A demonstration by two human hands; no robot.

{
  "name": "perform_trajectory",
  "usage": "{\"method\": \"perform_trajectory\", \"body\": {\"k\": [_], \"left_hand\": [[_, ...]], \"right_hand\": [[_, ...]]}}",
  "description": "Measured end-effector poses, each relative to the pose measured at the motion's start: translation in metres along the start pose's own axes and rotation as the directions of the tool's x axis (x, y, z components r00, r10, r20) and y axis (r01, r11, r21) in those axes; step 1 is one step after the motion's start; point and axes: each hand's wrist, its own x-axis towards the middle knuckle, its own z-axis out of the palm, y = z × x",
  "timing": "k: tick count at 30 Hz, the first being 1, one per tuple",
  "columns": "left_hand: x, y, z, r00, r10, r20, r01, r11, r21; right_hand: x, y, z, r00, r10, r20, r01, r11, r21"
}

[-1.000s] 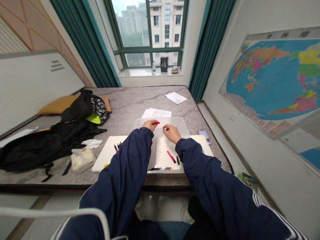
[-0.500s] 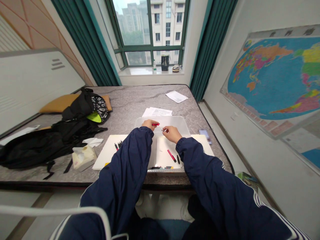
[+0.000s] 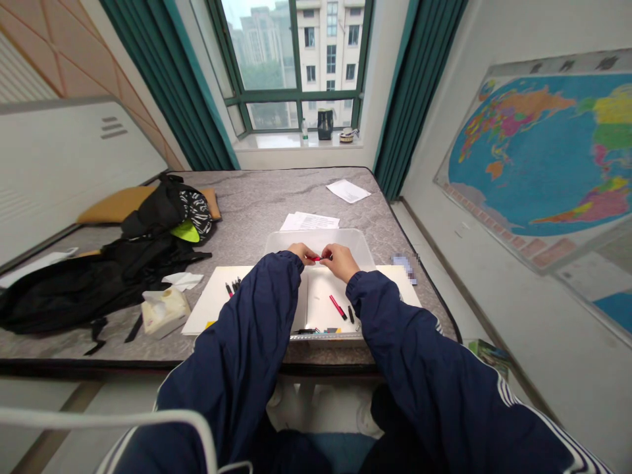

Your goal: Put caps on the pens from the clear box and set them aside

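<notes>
My left hand (image 3: 302, 253) and my right hand (image 3: 338, 261) meet over a clear plastic box (image 3: 356, 242) on the grey mattress. Both pinch a small red pen (image 3: 319, 258) between their fingertips; the left hand holds the red barrel, and what the right hand grips at the pen's end is too small to name. Below my hands a white board (image 3: 214, 304) carries another red pen (image 3: 338, 307), a black pen (image 3: 351, 314) and several dark pens (image 3: 233, 287).
A black backpack and clothes (image 3: 99, 273) lie at the left, with a tissue pack (image 3: 164, 311) beside them. Papers (image 3: 309, 221) lie beyond the box and another sheet (image 3: 348, 191) near the window. A world map (image 3: 538, 151) hangs on the right wall.
My hands have come together: the gap between the red pen in my left hand and the small piece in my right has closed.
</notes>
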Motion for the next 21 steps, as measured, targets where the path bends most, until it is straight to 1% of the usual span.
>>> {"method": "perform_trajectory", "body": {"k": [4,8,11,14,16,19,21], "left_hand": [[0.0013,-0.0006,-0.0011,1.000,-0.009,0.009,0.009,0.998,-0.055],[0.0060,-0.0008,-0.0039,0.999,0.008,-0.034,-0.008,1.000,0.002],[0.0078,0.0019,-0.0062,0.998,0.009,-0.070,-0.007,0.999,0.033],[0.0060,0.0056,-0.0056,0.995,0.018,-0.098,-0.015,1.000,0.027],[0.0038,0.0073,-0.0041,0.995,0.025,-0.097,-0.022,0.999,0.031],[0.0025,0.0074,-0.0025,0.997,0.044,-0.069,-0.042,0.999,0.033],[0.0033,0.0061,-0.0026,0.998,0.038,-0.057,-0.037,0.999,0.025]], "right_hand": [[0.0008,0.0007,-0.0009,1.000,0.013,-0.020,-0.012,0.998,0.056],[0.0013,0.0007,-0.0014,0.997,0.055,-0.059,-0.049,0.994,0.097],[0.0012,-0.0016,-0.0027,0.991,0.116,-0.065,-0.101,0.977,0.189],[0.0006,-0.0047,-0.0041,0.980,0.196,-0.042,-0.175,0.937,0.303],[0.0000,-0.0062,-0.0047,0.971,0.239,-0.008,-0.221,0.910,0.351],[-0.0003,-0.0066,-0.0048,0.959,0.280,0.046,-0.276,0.884,0.378],[0.0003,-0.0059,-0.0042,0.952,0.299,0.057,-0.298,0.877,0.376]]}}
